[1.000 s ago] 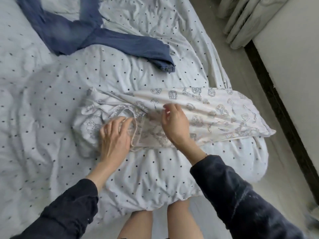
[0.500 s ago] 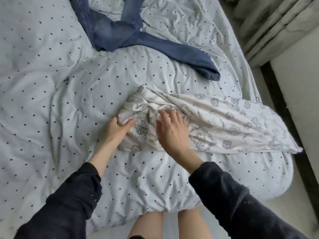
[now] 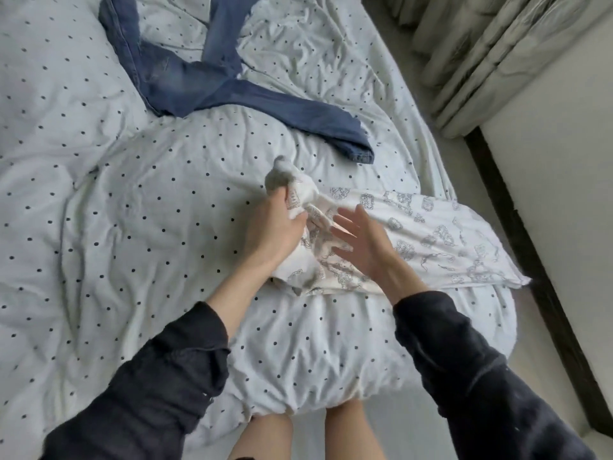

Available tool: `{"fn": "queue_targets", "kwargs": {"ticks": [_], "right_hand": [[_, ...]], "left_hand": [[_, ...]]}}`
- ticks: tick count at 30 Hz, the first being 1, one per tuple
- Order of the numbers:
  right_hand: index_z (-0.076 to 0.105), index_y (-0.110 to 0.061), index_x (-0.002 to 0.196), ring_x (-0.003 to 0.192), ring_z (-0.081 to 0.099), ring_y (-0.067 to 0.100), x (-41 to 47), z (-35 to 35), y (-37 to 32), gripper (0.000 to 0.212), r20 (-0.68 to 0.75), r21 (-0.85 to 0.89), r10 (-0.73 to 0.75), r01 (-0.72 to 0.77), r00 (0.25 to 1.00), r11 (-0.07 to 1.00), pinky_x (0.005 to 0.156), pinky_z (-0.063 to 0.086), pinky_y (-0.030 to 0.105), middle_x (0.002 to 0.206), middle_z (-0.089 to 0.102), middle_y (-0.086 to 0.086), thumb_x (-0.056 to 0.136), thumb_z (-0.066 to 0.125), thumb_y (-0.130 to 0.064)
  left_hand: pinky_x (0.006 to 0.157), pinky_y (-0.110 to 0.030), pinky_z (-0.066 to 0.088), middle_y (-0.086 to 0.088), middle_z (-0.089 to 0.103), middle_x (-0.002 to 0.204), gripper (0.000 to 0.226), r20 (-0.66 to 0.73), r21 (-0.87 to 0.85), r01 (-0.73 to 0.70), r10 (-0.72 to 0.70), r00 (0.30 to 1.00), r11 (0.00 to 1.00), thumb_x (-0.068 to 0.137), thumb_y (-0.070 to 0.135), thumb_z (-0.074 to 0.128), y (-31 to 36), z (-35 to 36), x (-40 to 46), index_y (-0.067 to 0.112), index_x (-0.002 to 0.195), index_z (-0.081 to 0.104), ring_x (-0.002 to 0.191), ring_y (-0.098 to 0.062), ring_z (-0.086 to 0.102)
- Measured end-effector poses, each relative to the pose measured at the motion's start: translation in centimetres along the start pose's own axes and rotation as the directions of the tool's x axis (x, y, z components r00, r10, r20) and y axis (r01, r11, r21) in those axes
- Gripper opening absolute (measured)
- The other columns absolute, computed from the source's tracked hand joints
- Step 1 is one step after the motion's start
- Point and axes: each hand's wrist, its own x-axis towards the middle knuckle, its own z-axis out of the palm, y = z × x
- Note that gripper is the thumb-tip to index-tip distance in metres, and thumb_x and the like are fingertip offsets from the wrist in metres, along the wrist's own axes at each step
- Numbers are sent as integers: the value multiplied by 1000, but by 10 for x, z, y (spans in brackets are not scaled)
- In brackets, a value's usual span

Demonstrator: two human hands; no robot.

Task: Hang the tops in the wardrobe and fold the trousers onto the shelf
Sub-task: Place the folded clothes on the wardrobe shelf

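Printed trousers (image 3: 428, 240) lengthwise rightward across duvet (image 3: 132, 227), bunched end in gripping left hand (image 3: 272, 227); right hand (image 3: 365, 247) fingers spread.

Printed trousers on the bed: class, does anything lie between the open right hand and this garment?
Nothing visible does. The right hand hovers open just over the printed trousers, whose bunched end the left hand grips. The jeans lie apart, farther up the bed.

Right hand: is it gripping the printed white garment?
No, the right hand is open with fingers spread above the printed white garment; only the left hand grips its bunched end.
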Motion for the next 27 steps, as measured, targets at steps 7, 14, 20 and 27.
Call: {"fn": "queue_targets", "kwargs": {"ticks": [7,14,20,27], "right_hand": [[38,-13,141,124,44,22,-31,-92,-15,47,-273,-105,-123,98,954,990,106,36,44,144,41,4,102,29,-39],[51,-9,134,131,41,26,-21,-94,25,38,-39,-776,-524,304,851,552,107,31,32,144,42,11,97,45,-11],[24,-27,147,143,14,30,-5,-71,42,59,249,-956,-449,293,858,28,112,16,55,157,11,7,94,50,-28],[14,-32,147,145,5,30,11,-69,31,63,262,-956,-252,287,932,68,111,18,53,157,-4,13,94,47,-39]], "left_hand": [[84,-28,43,-4,58,115,27,557,120,-205,105,824,971,93,21,53,59,115,-17,15,118,56,109,-25,56],[98,-43,42,-8,55,108,41,-163,-115,231,-247,955,966,84,14,63,-19,98,-1,8,123,50,108,-28,53],[65,-29,48,2,65,99,8,368,-399,569,-443,818,719,96,28,51,-30,84,-1,21,99,56,76,-7,61],[95,-53,44,2,68,100,44,333,-383,511,-401,853,769,82,2,67,-18,70,-1,17,121,53,100,-23,62]]}}
